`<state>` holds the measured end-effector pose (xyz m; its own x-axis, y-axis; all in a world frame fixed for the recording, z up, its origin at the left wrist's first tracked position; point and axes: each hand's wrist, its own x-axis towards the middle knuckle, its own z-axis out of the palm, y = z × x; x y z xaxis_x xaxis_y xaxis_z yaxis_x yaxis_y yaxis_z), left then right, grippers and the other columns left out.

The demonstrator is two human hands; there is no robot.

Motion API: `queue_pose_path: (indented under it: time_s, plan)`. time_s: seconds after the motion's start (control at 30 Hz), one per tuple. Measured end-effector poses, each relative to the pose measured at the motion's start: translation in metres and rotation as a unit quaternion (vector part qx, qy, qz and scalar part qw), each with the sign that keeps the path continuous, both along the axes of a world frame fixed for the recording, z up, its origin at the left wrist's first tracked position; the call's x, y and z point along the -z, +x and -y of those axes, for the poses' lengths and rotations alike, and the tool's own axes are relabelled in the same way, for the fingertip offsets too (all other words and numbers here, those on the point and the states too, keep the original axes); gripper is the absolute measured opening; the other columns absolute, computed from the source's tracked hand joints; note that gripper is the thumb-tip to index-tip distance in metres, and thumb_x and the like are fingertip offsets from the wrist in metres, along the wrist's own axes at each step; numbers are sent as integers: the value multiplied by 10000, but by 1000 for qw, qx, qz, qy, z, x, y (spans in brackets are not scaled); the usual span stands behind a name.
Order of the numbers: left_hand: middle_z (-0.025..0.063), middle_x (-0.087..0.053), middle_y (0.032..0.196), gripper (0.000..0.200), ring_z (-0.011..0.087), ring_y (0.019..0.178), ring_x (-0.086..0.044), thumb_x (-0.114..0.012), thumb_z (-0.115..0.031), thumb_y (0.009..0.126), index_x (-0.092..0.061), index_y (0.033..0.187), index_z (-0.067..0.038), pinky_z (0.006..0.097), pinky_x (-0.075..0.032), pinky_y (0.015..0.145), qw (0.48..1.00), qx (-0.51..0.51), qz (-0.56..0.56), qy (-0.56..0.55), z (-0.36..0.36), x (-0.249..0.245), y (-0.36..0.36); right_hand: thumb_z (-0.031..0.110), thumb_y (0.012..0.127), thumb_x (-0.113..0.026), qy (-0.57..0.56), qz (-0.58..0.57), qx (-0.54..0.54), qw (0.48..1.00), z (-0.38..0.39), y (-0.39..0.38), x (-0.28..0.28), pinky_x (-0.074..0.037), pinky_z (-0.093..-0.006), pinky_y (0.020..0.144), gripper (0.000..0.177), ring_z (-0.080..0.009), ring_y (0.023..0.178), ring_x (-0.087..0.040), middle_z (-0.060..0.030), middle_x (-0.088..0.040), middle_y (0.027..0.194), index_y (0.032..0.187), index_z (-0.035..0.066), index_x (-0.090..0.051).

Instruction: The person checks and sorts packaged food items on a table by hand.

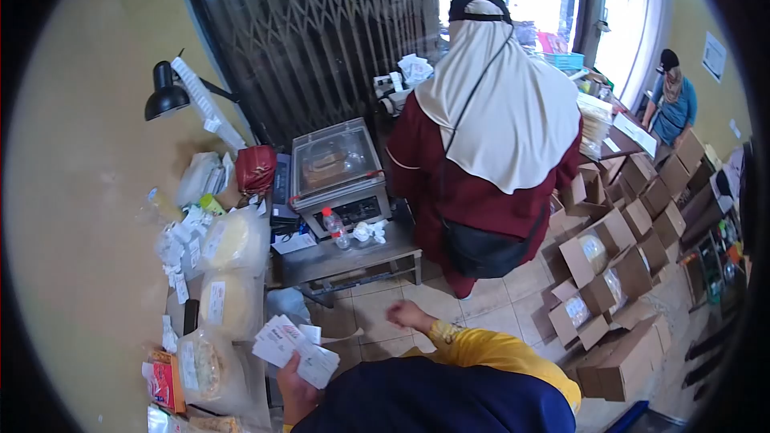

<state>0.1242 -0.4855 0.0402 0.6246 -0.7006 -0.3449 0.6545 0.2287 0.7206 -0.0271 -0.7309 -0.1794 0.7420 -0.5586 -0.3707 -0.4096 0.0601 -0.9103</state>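
My left hand (297,385) is closed around a fanned bunch of white printed labels (293,350), the thumb lying on top of them. The labels carry red and black print. My right hand (410,316) hangs over the tiled floor in front of me, fingers curled in and nothing visible in them. It is apart from the labels. Left of the labels, clear bags of pale round flat food (228,305) with white labels lie in a row on a side table.
A vacuum sealer (337,168) with a clear lid sits on a dark bench (361,263), near a red-capped bottle (335,228). A person (493,136) in maroon stands ahead, back turned. Open cardboard boxes (597,252) cover the floor at right. Another person (675,104) stands farther back.
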Motion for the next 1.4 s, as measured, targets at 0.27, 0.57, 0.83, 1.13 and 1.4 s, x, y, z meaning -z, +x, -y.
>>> queue_pose_path:
  time_s: [0.27,0.57,0.83,1.13,1.4]
  plan:
    - [166,-489,1203,447,317,1051,-527,-413,-126,896,-307,1309,9,455,-424,907,997,11,39,-68,5,2,19,106,807,-636,78,316,-196,925,-36,68,-247,-456,-230,587,293,-72,689,-540,-25,-597,817,1048,31,-487]
    - [151,-509,1196,412,297,1060,-532,-357,-176,924,-342,1302,-14,440,-431,910,995,48,79,-22,-11,-18,5,42,729,-652,-114,318,-150,929,-71,75,-250,-463,-283,594,256,-114,688,-544,-51,-568,815,951,8,-531]
    - [148,-521,1189,402,293,1042,-543,-431,-118,893,-378,1271,10,422,-434,910,998,-11,65,-22,-43,-6,4,8,749,-642,-51,342,-169,923,-101,80,-224,-478,-260,605,126,-84,700,-549,-5,-584,758,843,42,-564]
    - [190,-511,1196,491,335,1080,-524,-514,-200,870,-355,1290,0,483,-425,905,981,30,-57,-184,-137,-37,-10,-29,798,-611,139,296,-198,924,-186,78,-263,-473,-213,586,95,-89,655,-590,-59,-627,782,874,2,-563]
    - [195,-476,1241,503,334,1155,-470,-499,-219,876,-346,1303,-1,474,-407,929,990,3,-49,-133,-245,-27,-24,-21,801,-609,27,274,-295,915,-287,82,-265,-476,-230,636,101,-120,706,-596,-58,-624,815,898,3,-591]
